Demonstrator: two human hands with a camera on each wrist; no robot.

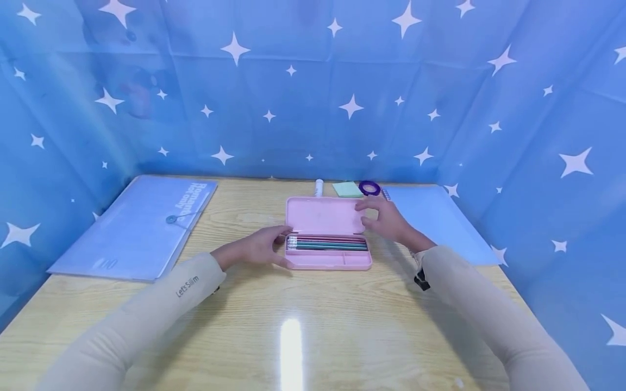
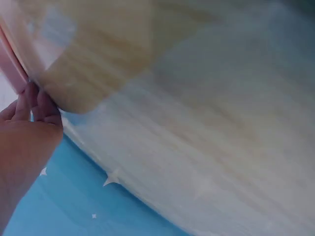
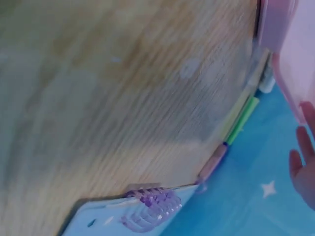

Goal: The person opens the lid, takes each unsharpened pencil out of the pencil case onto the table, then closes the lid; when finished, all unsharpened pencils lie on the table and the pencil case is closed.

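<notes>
Pencil case [image 1: 308, 266]: on the table [image 1: 235, 331] in front of you, its lid [image 1: 318, 214] raised behind the tray.
Pencils [image 1: 325, 245]: in the case's rear compartment, lying lengthwise from left to right.
Your left hand [image 1: 259, 247]: at the case's left end.
Your right hand [image 1: 383, 220]: at the lid's right edge.
Folder [image 1: 132, 228]: on your left, apart from the case.
Behind the lid: tube [image 1: 319, 188], sticky notes [image 1: 347, 189], ring [image 1: 369, 188], left to right.
Notebook [image 1: 435, 220]: on your right, beyond your right wrist.
Curtain [image 1: 293, 130]: behind the table and along both sides.
</notes>
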